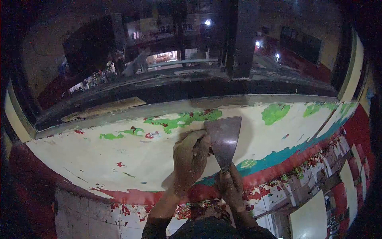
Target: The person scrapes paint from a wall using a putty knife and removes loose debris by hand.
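My right hand (pixel 230 186) is wrapped round the handle of a paint scraper (pixel 225 137). The broad metal blade points away from me, over the white windowsill (pixel 159 169). My left hand (pixel 190 157) is beside the blade's left edge, its fingers curled together. Whatever lies between those fingers, if anything, is hidden. Green paint patches (pixel 179 120) with red specks show on the sill just beyond the left hand. A teal strip (pixel 264 159) and a red band (pixel 274 173) run along the sill's front edge.
A dark window with a black frame (pixel 238 47) rises behind the sill. A flat, light strip (pixel 105 108) lies at its foot on the left. Red and green paint flakes (pixel 298 173) are scattered below the sill, near pale panels (pixel 310 219) at the lower right.
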Demonstrator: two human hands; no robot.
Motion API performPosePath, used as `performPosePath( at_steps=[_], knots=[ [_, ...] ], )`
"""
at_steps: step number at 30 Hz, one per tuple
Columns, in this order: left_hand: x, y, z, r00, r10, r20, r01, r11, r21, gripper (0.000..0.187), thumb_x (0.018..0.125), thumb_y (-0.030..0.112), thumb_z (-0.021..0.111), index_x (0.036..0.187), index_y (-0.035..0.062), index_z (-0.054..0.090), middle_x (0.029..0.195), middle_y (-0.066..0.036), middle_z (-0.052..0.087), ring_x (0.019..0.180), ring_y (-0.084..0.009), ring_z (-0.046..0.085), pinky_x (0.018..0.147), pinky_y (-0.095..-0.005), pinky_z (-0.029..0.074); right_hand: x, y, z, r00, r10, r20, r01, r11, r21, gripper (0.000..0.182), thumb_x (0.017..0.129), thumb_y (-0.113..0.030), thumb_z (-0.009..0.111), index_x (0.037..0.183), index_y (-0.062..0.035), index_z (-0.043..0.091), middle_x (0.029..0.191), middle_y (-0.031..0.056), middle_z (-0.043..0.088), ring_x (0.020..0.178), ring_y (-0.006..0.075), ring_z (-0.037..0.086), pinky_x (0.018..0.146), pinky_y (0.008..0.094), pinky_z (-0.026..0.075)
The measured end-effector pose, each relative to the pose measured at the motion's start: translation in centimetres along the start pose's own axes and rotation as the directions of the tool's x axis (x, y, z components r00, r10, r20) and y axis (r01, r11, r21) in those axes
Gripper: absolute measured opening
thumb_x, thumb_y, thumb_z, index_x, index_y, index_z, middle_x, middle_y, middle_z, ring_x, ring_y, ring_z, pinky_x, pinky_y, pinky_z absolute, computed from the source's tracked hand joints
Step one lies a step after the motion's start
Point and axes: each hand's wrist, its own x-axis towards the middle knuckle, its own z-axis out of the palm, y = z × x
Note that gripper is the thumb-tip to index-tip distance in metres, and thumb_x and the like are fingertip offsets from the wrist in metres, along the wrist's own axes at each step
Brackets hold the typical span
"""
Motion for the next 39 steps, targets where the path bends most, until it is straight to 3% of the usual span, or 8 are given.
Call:
performPosePath(
  at_steps=[7, 10, 21, 24, 28, 31, 34, 39],
  knots=[
    [0.0, -0.2, -0.3, 0.999, -0.04, -0.035, 0.043, 0.995, 0.086, 0.019, 0.082, 0.014, 0.054, 0.077, -0.0042, 0.057, 0.065, -0.013, 0.057, 0.057, -0.0215, 0.056, 0.052, -0.0294, 0.043, -1.1, -0.7, 1.5, 0.996, 0.084, -0.037, -0.086, 0.994, -0.064, 0.044, 0.091, -0.02, 0.038, 0.129, 0.0015, 0.029, 0.066, -0.002, 0.04, 0.05, 0.0053, 0.035, 0.041, 0.0199, 0.03],
    [0.6, 0.1, -0.1, 0.996, 0.093, 0.004, -0.092, 0.976, 0.196, 0.021, 0.083, 0.015, 0.053, 0.074, -0.0029, 0.056, 0.06, -0.012, 0.054, 0.053, -0.0208, 0.053, 0.049, -0.03, 0.041, -0.8, -0.8, 1.1, 0.999, 0.045, -0.022, -0.048, 0.988, -0.145, 0.045, 0.092, -0.021, 0.037, 0.13, 0.0006, 0.028, 0.067, -0.0017, 0.041, 0.052, 0.0057, 0.036, 0.044, 0.0207, 0.031],
    [0.3, 0.1, 0.7, 0.993, 0.119, 0.001, -0.119, 0.986, 0.119, 0.019, 0.085, 0.013, 0.049, 0.074, -0.0021, 0.053, 0.059, -0.013, 0.049, 0.049, -0.0211, 0.047, 0.045, -0.0329, 0.035, -1.1, 0.6, 0.6, 0.996, -0.027, -0.086, 0.01, 0.981, -0.195, 0.06, 0.091, -0.025, 0.038, 0.136, 0.0007, 0.007, 0.067, 0.0016, 0.046, 0.053, 0.0069, 0.042, 0.046, 0.0223, 0.035],
    [0.7, 0.4, 1.0, 0.993, 0.111, -0.038, -0.108, 0.991, 0.078, 0.017, 0.084, 0.012, 0.05, 0.074, -0.0022, 0.053, 0.059, -0.013, 0.049, 0.049, -0.0219, 0.047, 0.046, -0.0332, 0.035, -0.2, -1.4, 1.4, 0.996, 0.068, -0.064, -0.071, 0.997, -0.042, 0.062, 0.091, -0.025, 0.039, 0.135, 0.0025, 0.005, 0.067, 0.0031, 0.048, 0.054, 0.0083, 0.044, 0.047, 0.0229, 0.036],
    [-0.4, -0.9, 1.4, 1.0, 0.024, 0.003, -0.025, 0.997, 0.069, 0.023, 0.085, 0.019, 0.05, 0.073, -0.0008, 0.053, 0.059, -0.011, 0.05, 0.05, -0.019, 0.05, 0.046, -0.0315, 0.039, -1.0, -0.9, 0.5, 0.989, 0.123, -0.082, -0.131, 0.986, -0.101, 0.063, 0.091, -0.025, 0.04, 0.136, 0.0007, 0.004, 0.066, 0.0028, 0.045, 0.053, 0.0082, 0.042, 0.045, 0.0226, 0.036],
    [0.8, -0.4, 1.4, 0.948, 0.309, -0.08, -0.291, 0.939, 0.182, 0.025, 0.086, 0.02, 0.049, 0.073, -0.0006, 0.053, 0.058, -0.01, 0.049, 0.049, -0.0173, 0.05, 0.045, -0.0311, 0.039, -1.0, -1.7, 1.1, 0.988, 0.124, -0.094, -0.134, 0.985, -0.109, 0.064, 0.09, -0.025, 0.042, 0.137, -0.0056, 0.003, 0.067, 0.0026, 0.043, 0.052, 0.0078, 0.04, 0.044, 0.0215, 0.035],
    [0.3, 0.2, 1.4, 0.993, 0.104, -0.063, -0.099, 0.993, 0.065, 0.019, 0.084, 0.013, 0.05, 0.072, -0.0022, 0.05, 0.062, -0.014, 0.049, 0.055, -0.0237, 0.049, 0.052, -0.0335, 0.039, -1.3, -1.4, 1.2, 0.993, 0.099, -0.067, -0.101, 0.995, -0.024, 0.061, 0.091, -0.022, 0.041, 0.138, -0.0087, 0.005, 0.07, 0.0035, 0.044, 0.051, 0.0074, 0.04, 0.045, 0.0214, 0.037],
    [-0.7, 0.1, 1.6, 1.0, 0.014, 0.004, -0.014, 0.999, 0.03, 0.025, 0.086, 0.017, 0.047, 0.07, -0.0009, 0.048, 0.056, -0.01, 0.046, 0.048, -0.0179, 0.046, 0.046, -0.0312, 0.036, -1.5, -1.9, 1.3, 0.989, 0.131, -0.067, -0.128, 0.99, 0.054, 0.059, 0.091, -0.02, 0.04, 0.138, -0.0101, 0.007, 0.07, 0.0023, 0.043, 0.05, 0.0071, 0.037, 0.046, 0.0206, 0.039]
  ],
)
